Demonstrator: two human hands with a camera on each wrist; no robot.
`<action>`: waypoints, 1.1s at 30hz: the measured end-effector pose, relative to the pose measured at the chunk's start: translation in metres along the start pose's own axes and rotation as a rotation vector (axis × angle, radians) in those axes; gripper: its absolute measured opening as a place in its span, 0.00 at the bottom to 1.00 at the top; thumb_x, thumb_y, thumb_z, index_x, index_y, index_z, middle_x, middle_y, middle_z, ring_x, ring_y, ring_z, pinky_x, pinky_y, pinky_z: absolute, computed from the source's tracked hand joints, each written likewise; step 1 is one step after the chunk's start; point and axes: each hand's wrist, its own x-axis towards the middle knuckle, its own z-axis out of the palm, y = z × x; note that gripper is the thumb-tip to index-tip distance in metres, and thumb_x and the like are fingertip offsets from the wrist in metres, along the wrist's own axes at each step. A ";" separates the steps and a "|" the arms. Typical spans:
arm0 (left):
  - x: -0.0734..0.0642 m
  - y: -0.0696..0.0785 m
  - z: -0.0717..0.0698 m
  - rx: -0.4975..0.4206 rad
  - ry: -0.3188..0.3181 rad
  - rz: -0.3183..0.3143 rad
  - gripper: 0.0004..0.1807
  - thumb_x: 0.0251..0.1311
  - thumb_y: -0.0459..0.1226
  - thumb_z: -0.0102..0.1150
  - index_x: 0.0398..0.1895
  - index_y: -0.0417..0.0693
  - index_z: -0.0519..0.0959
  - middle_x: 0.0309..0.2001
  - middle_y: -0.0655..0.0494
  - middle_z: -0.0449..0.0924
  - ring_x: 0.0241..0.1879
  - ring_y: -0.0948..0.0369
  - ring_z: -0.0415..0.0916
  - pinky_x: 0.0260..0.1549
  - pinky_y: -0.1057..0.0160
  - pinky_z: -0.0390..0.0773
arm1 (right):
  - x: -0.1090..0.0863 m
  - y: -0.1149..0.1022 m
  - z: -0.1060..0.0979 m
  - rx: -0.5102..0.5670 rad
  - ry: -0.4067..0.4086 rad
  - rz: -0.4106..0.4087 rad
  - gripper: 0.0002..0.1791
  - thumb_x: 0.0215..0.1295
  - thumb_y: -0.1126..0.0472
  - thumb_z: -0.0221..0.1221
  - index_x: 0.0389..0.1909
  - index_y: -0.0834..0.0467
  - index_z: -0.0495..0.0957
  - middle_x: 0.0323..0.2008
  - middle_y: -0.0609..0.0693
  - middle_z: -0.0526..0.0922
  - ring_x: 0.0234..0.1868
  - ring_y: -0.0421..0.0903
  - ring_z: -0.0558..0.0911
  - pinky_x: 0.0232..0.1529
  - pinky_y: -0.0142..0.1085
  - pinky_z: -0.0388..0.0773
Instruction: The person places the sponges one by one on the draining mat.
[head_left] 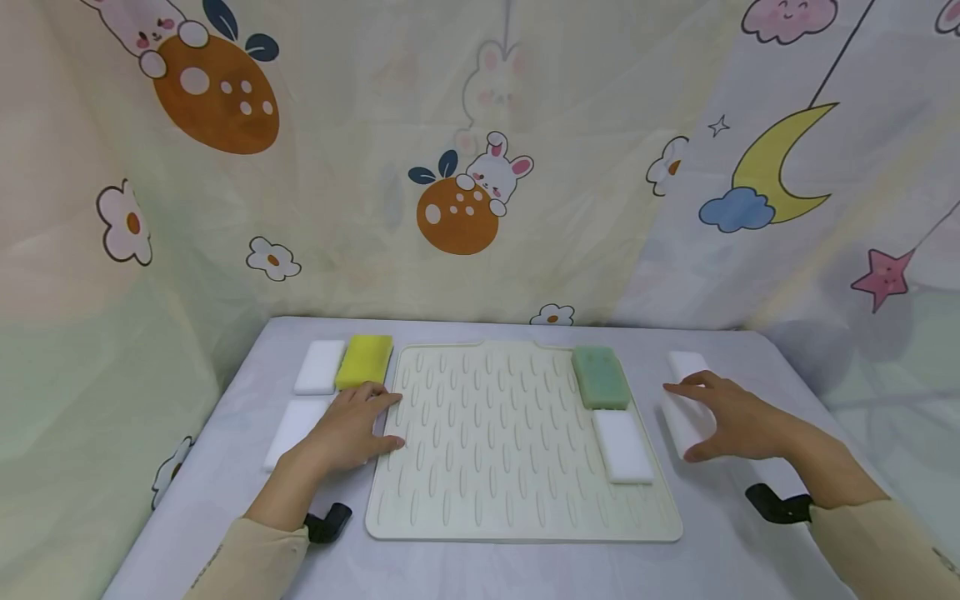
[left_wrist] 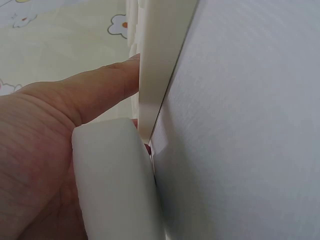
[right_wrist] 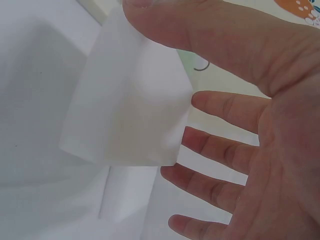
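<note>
A cream ridged drying mat point(head_left: 495, 500) lies flat in the middle. My left hand point(head_left: 352, 429) rests at its left edge, thumb and forefinger extended over the rim. Below that palm sits a white sponge block point(left_wrist: 110, 175), partly hidden by the hand in the head view. On the right, my right hand point(head_left: 738, 417) holds a white sponge block point(head_left: 684, 421) between thumb and fingertips. In the right wrist view this block point(right_wrist: 145, 105) stands out over another white block point(right_wrist: 127, 192). On the mat's right side lie a green sponge point(head_left: 602, 379) and a white block point(head_left: 622, 447).
Left of the mat's far corner are a yellow sponge point(head_left: 364, 360) and a white block point(head_left: 320, 367). A further white block point(head_left: 686, 363) is at the far right. The white-covered table point(head_left: 480, 575) backs onto a patterned cloth curtain point(head_left: 585, 233).
</note>
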 end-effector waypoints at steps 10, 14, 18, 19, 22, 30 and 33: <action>0.000 0.000 0.000 0.012 0.004 0.008 0.41 0.58 0.52 0.75 0.74 0.51 0.73 0.69 0.47 0.68 0.69 0.41 0.62 0.69 0.38 0.66 | 0.008 -0.009 -0.007 -0.003 -0.009 -0.039 0.57 0.42 0.40 0.81 0.74 0.59 0.70 0.66 0.65 0.70 0.64 0.69 0.73 0.54 0.64 0.77; 0.000 0.001 0.000 0.009 0.000 0.002 0.41 0.58 0.52 0.75 0.74 0.51 0.72 0.70 0.47 0.68 0.70 0.42 0.62 0.69 0.38 0.65 | 0.012 -0.013 -0.008 -0.011 -0.008 -0.039 0.57 0.42 0.41 0.81 0.74 0.58 0.70 0.67 0.65 0.70 0.64 0.69 0.72 0.55 0.64 0.78; 0.001 0.001 0.000 0.014 -0.003 0.004 0.41 0.58 0.52 0.74 0.74 0.51 0.72 0.70 0.47 0.68 0.70 0.42 0.62 0.70 0.38 0.65 | 0.016 -0.016 -0.009 -0.019 -0.012 -0.030 0.57 0.42 0.40 0.81 0.74 0.57 0.70 0.67 0.65 0.69 0.65 0.69 0.72 0.55 0.65 0.77; 0.001 0.001 0.000 0.016 -0.003 0.005 0.41 0.58 0.52 0.74 0.74 0.51 0.72 0.69 0.47 0.68 0.69 0.41 0.63 0.69 0.38 0.65 | 0.017 -0.017 -0.009 -0.020 -0.014 -0.027 0.57 0.43 0.40 0.81 0.74 0.57 0.70 0.67 0.65 0.69 0.65 0.69 0.71 0.55 0.65 0.77; 0.001 0.000 0.000 0.021 -0.002 0.006 0.41 0.58 0.52 0.75 0.74 0.51 0.73 0.69 0.47 0.68 0.69 0.41 0.63 0.69 0.38 0.65 | 0.019 -0.021 -0.012 -0.019 -0.017 -0.025 0.57 0.43 0.40 0.81 0.75 0.57 0.69 0.68 0.65 0.69 0.65 0.69 0.71 0.55 0.65 0.77; 0.000 0.000 0.000 0.014 -0.003 0.007 0.41 0.58 0.52 0.75 0.73 0.51 0.73 0.70 0.47 0.68 0.70 0.41 0.63 0.69 0.38 0.65 | 0.026 -0.030 -0.015 -0.024 -0.015 -0.005 0.57 0.44 0.39 0.80 0.75 0.56 0.69 0.67 0.64 0.70 0.66 0.66 0.72 0.57 0.65 0.76; 0.000 0.000 0.000 0.017 0.001 0.011 0.41 0.58 0.52 0.75 0.73 0.51 0.73 0.70 0.46 0.68 0.70 0.40 0.63 0.70 0.37 0.65 | 0.028 -0.033 -0.017 -0.022 -0.008 -0.004 0.57 0.44 0.40 0.81 0.75 0.56 0.69 0.67 0.64 0.70 0.66 0.66 0.71 0.59 0.66 0.76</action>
